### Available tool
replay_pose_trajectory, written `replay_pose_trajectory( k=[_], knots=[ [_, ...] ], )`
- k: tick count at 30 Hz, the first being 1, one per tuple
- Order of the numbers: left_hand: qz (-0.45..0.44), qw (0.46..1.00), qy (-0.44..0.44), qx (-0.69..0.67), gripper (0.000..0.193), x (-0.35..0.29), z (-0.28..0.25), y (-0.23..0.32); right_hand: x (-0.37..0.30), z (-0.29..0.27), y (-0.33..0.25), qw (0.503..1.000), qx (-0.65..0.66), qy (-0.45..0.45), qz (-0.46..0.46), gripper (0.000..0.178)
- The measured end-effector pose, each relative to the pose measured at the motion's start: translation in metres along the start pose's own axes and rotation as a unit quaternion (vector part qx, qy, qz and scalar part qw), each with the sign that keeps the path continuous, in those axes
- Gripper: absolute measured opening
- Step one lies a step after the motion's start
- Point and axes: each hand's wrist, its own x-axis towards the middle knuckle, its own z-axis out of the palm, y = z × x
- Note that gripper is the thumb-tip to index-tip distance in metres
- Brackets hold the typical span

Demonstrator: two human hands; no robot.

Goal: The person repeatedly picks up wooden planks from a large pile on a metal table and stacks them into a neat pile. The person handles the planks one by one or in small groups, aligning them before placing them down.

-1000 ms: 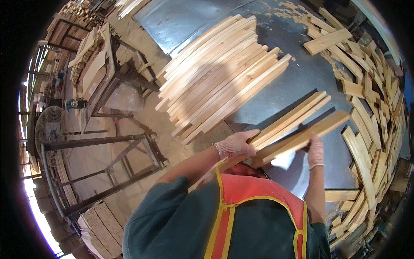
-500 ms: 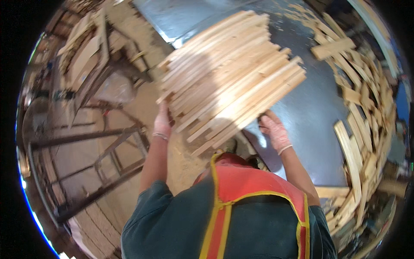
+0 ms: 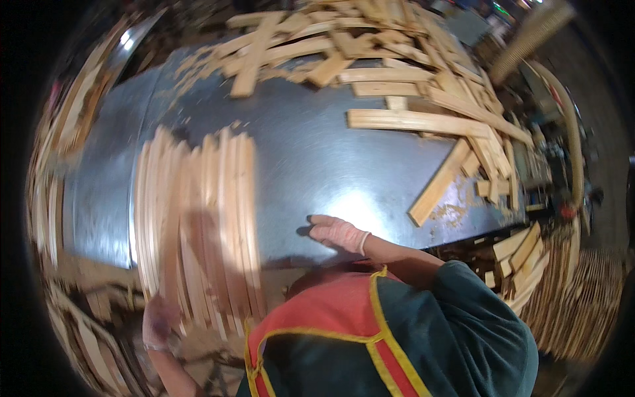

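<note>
A row of long, pale wooden strips (image 3: 210, 192) lies side by side on the metal table, their near ends jutting past its front edge. My left hand (image 3: 161, 321), in a light glove and slightly blurred, is at the near left end of the row. It appears closed around the end of one wooden strip (image 3: 172, 238), which lies over the others and is smeared by motion. To the right of the row, my gloved right hand (image 3: 336, 233) hovers over or rests on the tabletop, fingers stretched out, with nothing in it.
The dark metal table (image 3: 291, 165) spans the middle. Loose wooden pieces (image 3: 390, 66) are heaped along its far and right sides, with wood chips (image 3: 192, 73) among them. Stacked boards (image 3: 575, 298) stand at the lower right. A flexible hose (image 3: 569, 126) hangs at the right.
My view has swung right toward the table. The strips, held up between both hands before, now lie on the table. My right hand has come away from them; my left stays at their near end.
</note>
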Motion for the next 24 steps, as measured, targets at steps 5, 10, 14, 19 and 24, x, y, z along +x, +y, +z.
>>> replay_pose_trajectory(
  k=[5, 10, 14, 19, 24],
  knots=[
    [0.027, 0.982, 0.023, 0.184, 0.048, -0.036, 0.055, 0.059, -0.005, -0.061, 0.005, 0.995, 0.072, 0.06, -0.025, 0.074],
    [-0.036, 0.976, 0.096, 0.193, 0.051, -0.039, -0.061, 0.032, 0.007, -0.171, -0.013, 0.973, 0.134, 0.169, -0.084, 0.025],
    [-0.066, 0.512, 0.248, 0.82, 0.072, -0.024, 0.034, 0.042, 0.055, -0.302, -0.039, 0.831, 0.317, 0.433, -0.142, 0.028],
    [0.223, 0.689, 0.198, 0.66, 0.075, 0.02, 0.195, 0.021, 0.091, -0.366, -0.066, 0.661, 0.464, 0.55, -0.211, 0.024],
    [0.303, 0.725, 0.02, 0.618, 0.093, 0.054, 0.374, -0.006, 0.033, -0.267, -0.01, 0.945, 0.135, 0.276, -0.113, 0.018]
  ],
)
